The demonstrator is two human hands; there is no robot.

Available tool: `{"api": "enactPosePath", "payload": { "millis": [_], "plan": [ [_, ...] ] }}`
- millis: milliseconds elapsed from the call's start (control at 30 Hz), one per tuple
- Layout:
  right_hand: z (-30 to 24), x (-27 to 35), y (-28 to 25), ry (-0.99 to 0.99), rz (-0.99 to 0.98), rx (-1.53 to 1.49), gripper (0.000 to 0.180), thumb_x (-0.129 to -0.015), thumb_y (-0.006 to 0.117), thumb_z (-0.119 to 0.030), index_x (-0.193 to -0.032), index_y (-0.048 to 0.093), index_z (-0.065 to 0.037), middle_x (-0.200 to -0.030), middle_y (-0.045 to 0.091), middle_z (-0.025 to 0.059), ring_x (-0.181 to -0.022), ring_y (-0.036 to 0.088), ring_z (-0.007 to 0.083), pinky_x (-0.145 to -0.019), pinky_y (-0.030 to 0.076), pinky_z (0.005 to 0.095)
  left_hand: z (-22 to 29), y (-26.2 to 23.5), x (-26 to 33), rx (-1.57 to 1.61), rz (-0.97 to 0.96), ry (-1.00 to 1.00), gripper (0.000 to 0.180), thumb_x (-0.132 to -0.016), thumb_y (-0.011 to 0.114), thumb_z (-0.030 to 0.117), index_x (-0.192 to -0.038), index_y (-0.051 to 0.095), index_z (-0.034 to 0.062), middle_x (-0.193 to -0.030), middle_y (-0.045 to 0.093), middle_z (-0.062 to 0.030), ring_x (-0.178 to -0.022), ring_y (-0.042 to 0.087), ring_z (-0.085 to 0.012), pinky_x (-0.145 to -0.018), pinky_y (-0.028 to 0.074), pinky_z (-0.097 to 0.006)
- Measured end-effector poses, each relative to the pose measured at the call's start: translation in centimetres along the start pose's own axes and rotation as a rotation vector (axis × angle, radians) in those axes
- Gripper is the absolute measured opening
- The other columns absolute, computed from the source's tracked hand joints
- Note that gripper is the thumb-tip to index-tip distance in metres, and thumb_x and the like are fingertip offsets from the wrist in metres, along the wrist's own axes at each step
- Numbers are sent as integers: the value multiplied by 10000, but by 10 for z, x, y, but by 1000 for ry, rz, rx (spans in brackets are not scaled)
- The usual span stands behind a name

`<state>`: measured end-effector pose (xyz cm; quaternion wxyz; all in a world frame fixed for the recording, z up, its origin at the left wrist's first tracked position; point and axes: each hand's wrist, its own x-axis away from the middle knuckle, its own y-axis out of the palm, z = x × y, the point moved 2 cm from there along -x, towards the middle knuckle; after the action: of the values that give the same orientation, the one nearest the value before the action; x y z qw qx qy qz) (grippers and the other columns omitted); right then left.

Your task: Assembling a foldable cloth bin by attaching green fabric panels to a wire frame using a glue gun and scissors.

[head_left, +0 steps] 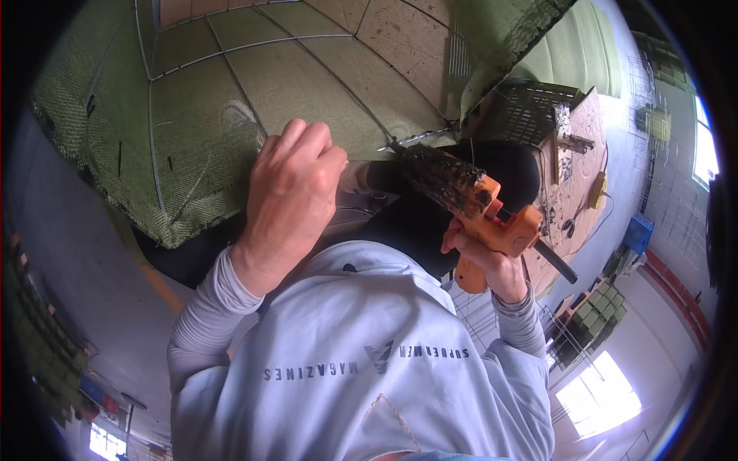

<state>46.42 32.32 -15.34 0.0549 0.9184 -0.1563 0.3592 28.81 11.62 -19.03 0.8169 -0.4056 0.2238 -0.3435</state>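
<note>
My right hand (492, 260) is wrapped round the grip of an orange hot glue gun (498, 230). Dark, crusted residue coats its front part, and a dark glue stick (556, 263) pokes out of its back. The nozzle points at the near edge of a green woven mesh sheet (200, 165), close to a metal wire (419, 139) there. My left hand (296, 184) is closed over the sheet's near edge, knuckles up. Its fingertips are hidden, so what they hold, if anything, does not show. Thin wires (234, 81) form a frame across the sheet.
At the right stands a brown board surface (588, 154) with a dark slotted crate (530, 107), a residue-covered block (565, 146) and a yellow object (598, 190). A cord runs nearby. Farther right are a blue bin (638, 233) and stacked green pieces (596, 319).
</note>
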Motion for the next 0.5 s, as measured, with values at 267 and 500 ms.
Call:
{"api": "enactPosePath", "payload": {
  "millis": [267, 500],
  "plan": [
    [23, 4, -4, -215, -84, 465, 242, -783, 713, 13, -1017, 680, -39, -971, 651, 89, -866, 670, 216, -769, 563, 332, -4, 0, 3, 20, -16, 52, 141, -737, 732, -17, -838, 639, 13, -833, 560, -74, -806, 578, -252, -710, 476, -374],
    [38, 8, -6, -122, -118, 349, 304, -674, 719, -1, -968, 708, -78, -990, 660, 93, -919, 665, 251, -780, 572, 339, -9, 4, 11, 0, -155, 20, 133, -759, 719, -7, -850, 626, 22, -850, 573, -81, -815, 584, -267, -731, 472, -380]
  ]
}}
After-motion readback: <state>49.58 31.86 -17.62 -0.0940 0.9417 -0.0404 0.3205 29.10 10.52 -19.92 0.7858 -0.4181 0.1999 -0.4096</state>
